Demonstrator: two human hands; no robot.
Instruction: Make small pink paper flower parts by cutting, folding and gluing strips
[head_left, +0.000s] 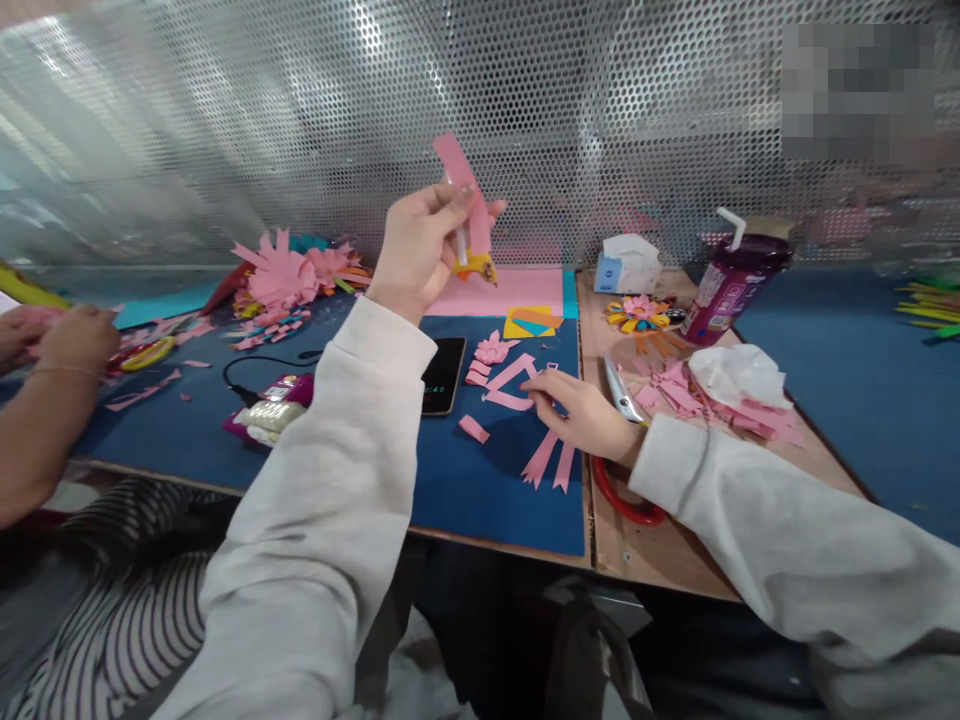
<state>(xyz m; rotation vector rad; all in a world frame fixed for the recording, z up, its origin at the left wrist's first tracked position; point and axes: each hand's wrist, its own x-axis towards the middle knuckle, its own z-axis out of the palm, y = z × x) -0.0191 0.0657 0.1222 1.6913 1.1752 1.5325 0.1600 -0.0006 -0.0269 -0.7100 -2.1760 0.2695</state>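
Note:
My left hand (420,250) is raised above the table and pinches a pink paper strip (461,175) together with a small stick that has a yellow piece (474,266) at its lower end. My right hand (581,410) rests low on the blue mat (480,480), fingers curled and reaching onto loose pink paper strips (510,385). More pink strips (551,462) lie under its wrist. Scissors with red handles (626,500) lie just right of that hand, partly hidden by my sleeve.
A phone (442,375) lies on the mat between my arms. Paper flowers (289,270) sit at the back left, a tissue box (628,265), a purple cup (731,285) and pink scraps (705,400) at the right. Another person's hands (60,335) work at the left. A perforated metal screen (300,120) stands behind.

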